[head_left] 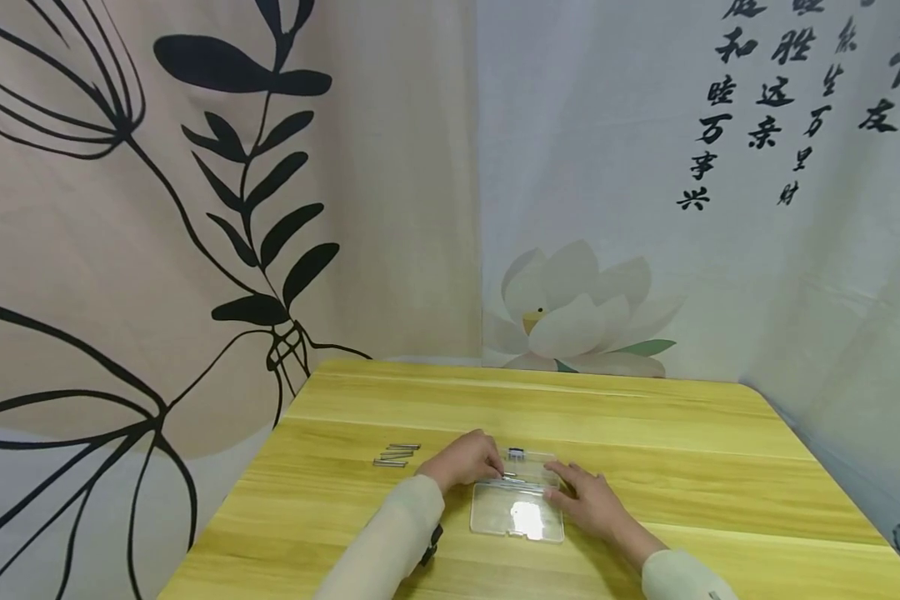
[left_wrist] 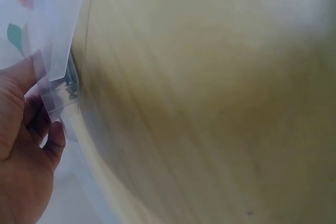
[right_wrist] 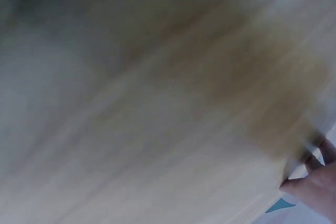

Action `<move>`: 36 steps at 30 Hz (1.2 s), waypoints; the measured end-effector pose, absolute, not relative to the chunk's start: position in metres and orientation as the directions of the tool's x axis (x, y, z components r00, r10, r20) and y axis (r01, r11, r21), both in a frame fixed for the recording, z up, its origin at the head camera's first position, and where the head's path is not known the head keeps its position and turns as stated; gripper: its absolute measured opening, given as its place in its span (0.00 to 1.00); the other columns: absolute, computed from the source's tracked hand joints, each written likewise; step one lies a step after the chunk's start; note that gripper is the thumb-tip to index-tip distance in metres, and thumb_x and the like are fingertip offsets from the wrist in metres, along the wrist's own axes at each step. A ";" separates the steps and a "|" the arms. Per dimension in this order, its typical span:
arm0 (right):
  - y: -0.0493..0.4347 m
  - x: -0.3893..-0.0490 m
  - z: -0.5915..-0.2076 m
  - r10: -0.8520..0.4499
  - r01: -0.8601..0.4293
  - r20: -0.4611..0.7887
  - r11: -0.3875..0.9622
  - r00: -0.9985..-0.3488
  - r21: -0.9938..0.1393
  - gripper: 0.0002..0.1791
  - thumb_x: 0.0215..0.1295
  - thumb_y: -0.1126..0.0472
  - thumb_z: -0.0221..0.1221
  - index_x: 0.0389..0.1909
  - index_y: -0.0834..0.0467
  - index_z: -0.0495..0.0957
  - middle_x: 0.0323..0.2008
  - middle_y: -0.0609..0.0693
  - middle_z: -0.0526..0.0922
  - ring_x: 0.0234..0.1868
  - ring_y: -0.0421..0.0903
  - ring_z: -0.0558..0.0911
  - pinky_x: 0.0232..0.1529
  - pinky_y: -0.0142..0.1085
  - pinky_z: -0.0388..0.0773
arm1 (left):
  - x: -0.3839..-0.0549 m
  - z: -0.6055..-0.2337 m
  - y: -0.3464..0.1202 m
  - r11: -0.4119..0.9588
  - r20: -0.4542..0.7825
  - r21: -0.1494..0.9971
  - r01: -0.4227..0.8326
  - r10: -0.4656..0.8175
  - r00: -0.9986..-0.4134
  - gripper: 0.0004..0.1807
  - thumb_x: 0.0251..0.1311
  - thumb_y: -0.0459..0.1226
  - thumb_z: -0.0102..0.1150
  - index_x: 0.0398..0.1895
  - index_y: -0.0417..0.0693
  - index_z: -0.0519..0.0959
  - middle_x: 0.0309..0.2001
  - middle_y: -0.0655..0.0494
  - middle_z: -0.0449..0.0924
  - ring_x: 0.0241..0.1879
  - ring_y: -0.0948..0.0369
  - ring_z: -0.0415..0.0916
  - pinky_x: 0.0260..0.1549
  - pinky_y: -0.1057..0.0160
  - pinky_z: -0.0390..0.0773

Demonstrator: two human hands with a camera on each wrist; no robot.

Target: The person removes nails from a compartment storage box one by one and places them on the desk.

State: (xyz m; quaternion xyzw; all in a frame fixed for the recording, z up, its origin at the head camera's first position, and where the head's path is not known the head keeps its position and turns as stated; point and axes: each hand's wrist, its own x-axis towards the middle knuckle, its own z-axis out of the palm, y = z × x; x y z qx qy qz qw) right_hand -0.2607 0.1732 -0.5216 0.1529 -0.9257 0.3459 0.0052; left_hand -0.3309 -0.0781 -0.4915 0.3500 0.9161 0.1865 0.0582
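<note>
A clear plastic box (head_left: 487, 517) lies opened out flat on the table, one half nearer me than the other. My left hand (head_left: 465, 460) bends over the left side of the far half, its fingertips pinching a thin metal screw (head_left: 509, 476). In the left wrist view the fingers (left_wrist: 55, 142) are at the box's corner, beside several metal screws (left_wrist: 71, 86) seen through the plastic. My right hand (head_left: 588, 500) touches the box's right edge with thumb and forefinger spread. Several loose screws (head_left: 394, 455) lie left of the left hand.
The wooden table (head_left: 682, 450) has a rounded far right corner. Behind it hangs a cloth backdrop (head_left: 405, 208) with plant drawings and written characters. A dark band (head_left: 432, 546) shows at the left wrist.
</note>
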 end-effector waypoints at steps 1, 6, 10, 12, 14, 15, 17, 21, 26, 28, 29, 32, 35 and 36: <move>0.173 -0.261 -0.521 -0.279 -0.287 0.116 0.715 -0.953 -0.637 0.27 0.70 0.50 0.60 0.66 0.56 0.74 0.66 0.61 0.72 0.69 0.68 0.63 0.64 0.72 0.43 | -0.331 -0.492 -0.078 0.684 0.030 0.374 0.626 0.665 -0.746 0.03 0.59 0.38 0.69 0.32 0.53 0.90 0.32 0.70 0.79 0.37 0.71 0.72 0.54 0.67 0.71; 0.174 -0.261 -0.522 -0.280 -0.287 0.114 0.720 -0.953 -0.631 0.27 0.70 0.49 0.60 0.66 0.56 0.74 0.66 0.60 0.72 0.69 0.68 0.63 0.64 0.72 0.43 | -0.332 -0.496 -0.077 0.677 0.047 0.335 0.655 0.683 -0.729 0.03 0.61 0.38 0.68 0.33 0.53 0.90 0.32 0.69 0.79 0.37 0.71 0.72 0.48 0.70 0.72; 0.174 -0.261 -0.524 -0.284 -0.292 0.116 0.722 -0.952 -0.627 0.27 0.70 0.49 0.60 0.65 0.56 0.74 0.65 0.60 0.72 0.69 0.68 0.63 0.64 0.72 0.43 | -0.331 -0.496 -0.077 0.680 0.036 0.326 0.656 0.685 -0.728 0.03 0.60 0.38 0.68 0.33 0.53 0.90 0.32 0.69 0.80 0.37 0.71 0.73 0.49 0.70 0.72; 0.174 -0.262 -0.524 -0.284 -0.293 0.117 0.722 -0.952 -0.627 0.27 0.70 0.49 0.60 0.65 0.56 0.74 0.65 0.60 0.73 0.69 0.68 0.63 0.64 0.72 0.43 | -0.331 -0.494 -0.077 0.679 0.032 0.330 0.656 0.687 -0.726 0.03 0.60 0.37 0.69 0.33 0.52 0.90 0.33 0.68 0.80 0.36 0.71 0.74 0.49 0.70 0.73; 0.174 -0.262 -0.524 -0.283 -0.292 0.118 0.720 -0.952 -0.630 0.27 0.70 0.49 0.60 0.65 0.56 0.74 0.65 0.61 0.73 0.69 0.68 0.63 0.63 0.72 0.43 | -0.331 -0.493 -0.077 0.678 0.027 0.329 0.658 0.689 -0.724 0.03 0.61 0.36 0.68 0.34 0.52 0.90 0.33 0.67 0.81 0.35 0.71 0.74 0.47 0.71 0.73; 0.174 -0.262 -0.524 -0.283 -0.292 0.117 0.719 -0.952 -0.630 0.27 0.70 0.49 0.60 0.65 0.56 0.74 0.65 0.61 0.72 0.69 0.68 0.63 0.63 0.72 0.43 | -0.331 -0.493 -0.076 0.677 0.025 0.325 0.660 0.692 -0.721 0.03 0.61 0.36 0.68 0.34 0.52 0.90 0.32 0.67 0.81 0.35 0.71 0.74 0.44 0.72 0.74; 0.174 -0.262 -0.524 -0.284 -0.293 0.118 0.719 -0.952 -0.630 0.27 0.70 0.49 0.60 0.65 0.56 0.74 0.65 0.60 0.72 0.69 0.68 0.63 0.63 0.72 0.42 | -0.331 -0.493 -0.075 0.678 0.021 0.327 0.658 0.691 -0.722 0.03 0.62 0.36 0.68 0.34 0.51 0.90 0.32 0.67 0.81 0.34 0.71 0.75 0.42 0.73 0.74; 0.174 -0.262 -0.525 -0.285 -0.293 0.118 0.719 -0.951 -0.631 0.26 0.70 0.49 0.60 0.65 0.56 0.74 0.66 0.60 0.72 0.69 0.68 0.63 0.63 0.73 0.42 | -0.332 -0.495 -0.074 0.674 0.027 0.310 0.670 0.698 -0.715 0.03 0.61 0.35 0.68 0.33 0.51 0.89 0.31 0.67 0.80 0.34 0.72 0.74 0.41 0.74 0.74; 0.175 -0.262 -0.526 -0.280 -0.289 0.116 0.723 -0.953 -0.627 0.26 0.70 0.49 0.60 0.65 0.55 0.74 0.66 0.60 0.72 0.69 0.68 0.63 0.63 0.72 0.43 | -0.331 -0.495 -0.077 0.646 0.058 0.297 0.703 0.723 -0.689 0.04 0.63 0.35 0.66 0.33 0.49 0.89 0.31 0.67 0.79 0.34 0.71 0.73 0.41 0.72 0.75; 0.175 -0.262 -0.526 -0.280 -0.286 0.112 0.723 -0.953 -0.628 0.27 0.70 0.48 0.60 0.65 0.55 0.74 0.66 0.60 0.72 0.69 0.68 0.63 0.63 0.72 0.43 | -0.331 -0.497 -0.079 0.642 0.066 0.307 0.702 0.722 -0.689 0.04 0.64 0.36 0.65 0.35 0.49 0.89 0.32 0.67 0.79 0.34 0.71 0.74 0.40 0.72 0.75; 0.175 -0.261 -0.526 -0.281 -0.286 0.111 0.722 -0.953 -0.630 0.27 0.70 0.48 0.60 0.65 0.55 0.74 0.66 0.60 0.72 0.69 0.68 0.63 0.63 0.72 0.43 | -0.331 -0.498 -0.080 0.642 0.071 0.316 0.698 0.718 -0.693 0.04 0.65 0.36 0.65 0.35 0.50 0.88 0.33 0.67 0.80 0.34 0.72 0.74 0.40 0.72 0.75; 0.174 -0.261 -0.525 -0.285 -0.284 0.105 0.715 -0.953 -0.639 0.27 0.70 0.48 0.60 0.66 0.55 0.74 0.66 0.60 0.72 0.69 0.68 0.62 0.63 0.72 0.42 | -0.331 -0.499 -0.083 0.649 0.081 0.365 0.668 0.692 -0.717 0.05 0.65 0.36 0.63 0.35 0.51 0.88 0.34 0.66 0.81 0.34 0.72 0.74 0.39 0.72 0.76; 0.174 -0.261 -0.524 -0.286 -0.283 0.104 0.709 -0.953 -0.646 0.27 0.70 0.48 0.60 0.66 0.55 0.74 0.66 0.59 0.72 0.70 0.67 0.62 0.63 0.72 0.42 | -0.331 -0.499 -0.086 0.649 0.093 0.432 0.626 0.658 -0.747 0.06 0.65 0.34 0.62 0.35 0.52 0.88 0.36 0.66 0.81 0.36 0.72 0.74 0.41 0.70 0.76; 0.173 -0.261 -0.523 -0.285 -0.283 0.103 0.709 -0.953 -0.646 0.27 0.70 0.48 0.60 0.66 0.55 0.74 0.66 0.59 0.72 0.70 0.67 0.62 0.63 0.72 0.42 | -0.331 -0.499 -0.087 0.648 0.098 0.449 0.615 0.649 -0.755 0.06 0.64 0.34 0.62 0.34 0.52 0.88 0.36 0.66 0.81 0.36 0.72 0.74 0.42 0.69 0.76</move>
